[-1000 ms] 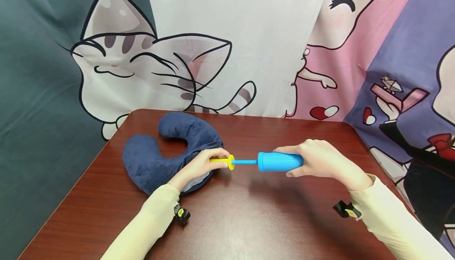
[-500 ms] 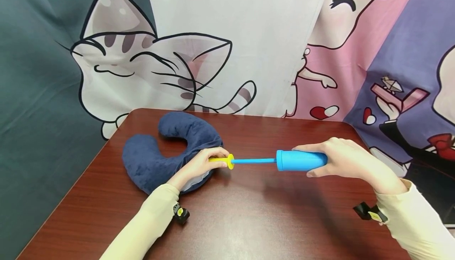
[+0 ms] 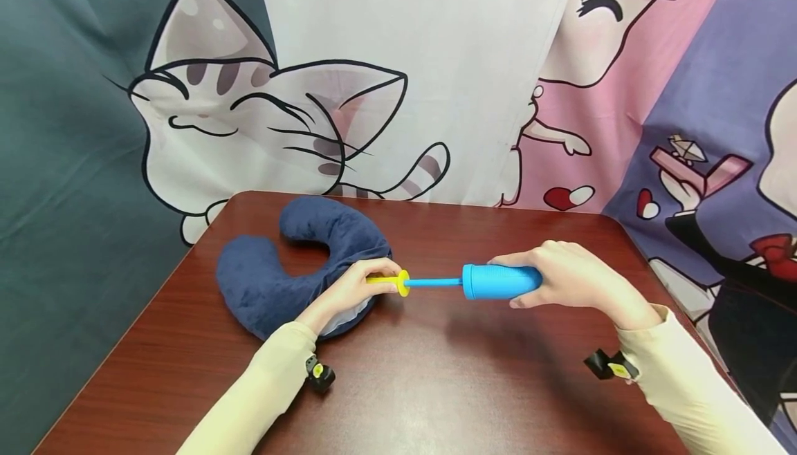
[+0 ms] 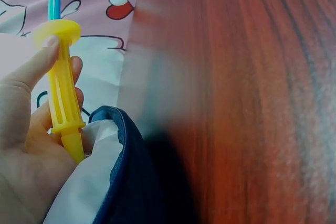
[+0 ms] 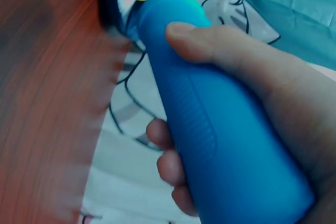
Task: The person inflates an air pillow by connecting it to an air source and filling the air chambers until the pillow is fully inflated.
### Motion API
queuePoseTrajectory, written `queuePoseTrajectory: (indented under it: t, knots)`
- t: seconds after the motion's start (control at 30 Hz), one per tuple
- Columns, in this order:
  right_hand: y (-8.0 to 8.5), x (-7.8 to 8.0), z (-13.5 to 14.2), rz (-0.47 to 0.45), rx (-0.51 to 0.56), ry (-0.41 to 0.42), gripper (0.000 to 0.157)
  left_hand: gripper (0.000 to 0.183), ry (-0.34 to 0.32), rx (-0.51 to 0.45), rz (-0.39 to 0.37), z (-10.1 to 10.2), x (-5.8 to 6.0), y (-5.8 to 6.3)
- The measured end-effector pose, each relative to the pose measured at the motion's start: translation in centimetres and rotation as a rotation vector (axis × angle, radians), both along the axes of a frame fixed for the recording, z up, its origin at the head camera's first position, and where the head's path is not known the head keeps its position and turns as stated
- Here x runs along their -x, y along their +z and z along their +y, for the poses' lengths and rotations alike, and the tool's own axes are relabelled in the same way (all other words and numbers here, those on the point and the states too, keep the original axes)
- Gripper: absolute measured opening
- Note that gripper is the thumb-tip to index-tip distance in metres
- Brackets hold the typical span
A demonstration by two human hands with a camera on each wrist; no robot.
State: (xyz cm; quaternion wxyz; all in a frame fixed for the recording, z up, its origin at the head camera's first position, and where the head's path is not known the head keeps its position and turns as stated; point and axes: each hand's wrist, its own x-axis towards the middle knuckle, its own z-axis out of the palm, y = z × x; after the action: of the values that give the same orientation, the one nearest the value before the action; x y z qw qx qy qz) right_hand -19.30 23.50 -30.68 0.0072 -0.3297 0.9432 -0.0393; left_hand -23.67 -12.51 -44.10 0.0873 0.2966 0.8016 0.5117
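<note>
A hand pump's blue barrel (image 3: 501,282) lies level in the grip of my right hand (image 3: 573,281), thumb along one side and fingers round the other in the right wrist view. A thin blue rod (image 3: 436,282) runs from it to the yellow nozzle end (image 4: 63,85), which my left hand (image 3: 350,285) holds between thumb and fingers. The tapered yellow tip points down at the white inner cloth (image 4: 97,156) of a navy U-shaped neck pillow (image 3: 249,282); where it meets the pillow is hidden.
The pillow lies on a dark red-brown wooden table (image 3: 423,386), left of the middle. Behind the table hangs a cartoon-printed cloth (image 3: 436,40). A small black camera (image 3: 320,374) sits at the left wrist.
My right hand drew the blue barrel to the right, lengthening the visible rod, then came back left, shortening it. The left hand and the pillow stayed nearly in place.
</note>
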Motion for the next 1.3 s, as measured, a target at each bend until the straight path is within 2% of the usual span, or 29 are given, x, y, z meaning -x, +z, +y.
queuePoseTrajectory:
  t: [0.17,0.53,0.83,1.1,1.3]
  knots:
    - [-0.2,0.5,-2.1,0.025,-0.016,0.033,0.065,0.016,0.001,-0.032,-0.019,-0.1,-0.1,0.0]
    - [-1.9,1.7,-6.1,0.056,-0.021,0.093,0.064,0.017,-0.013,-0.03,-0.018,-0.1,0.0,0.2]
    - [-3.2,2.4,-8.8,0.059,-0.013,0.102,0.06,0.018,-0.014,-0.042,-0.026,-0.1,0.0,0.2]
    - [-3.2,2.2,-9.3,0.059,-0.022,0.076,0.06,0.019,-0.012,-0.008,-0.01,-0.1,0.0,0.4]
    - [-3.2,1.8,-8.2,0.031,-0.022,0.049,0.063,0.023,0.014,0.084,0.061,0.0,0.0,0.6]
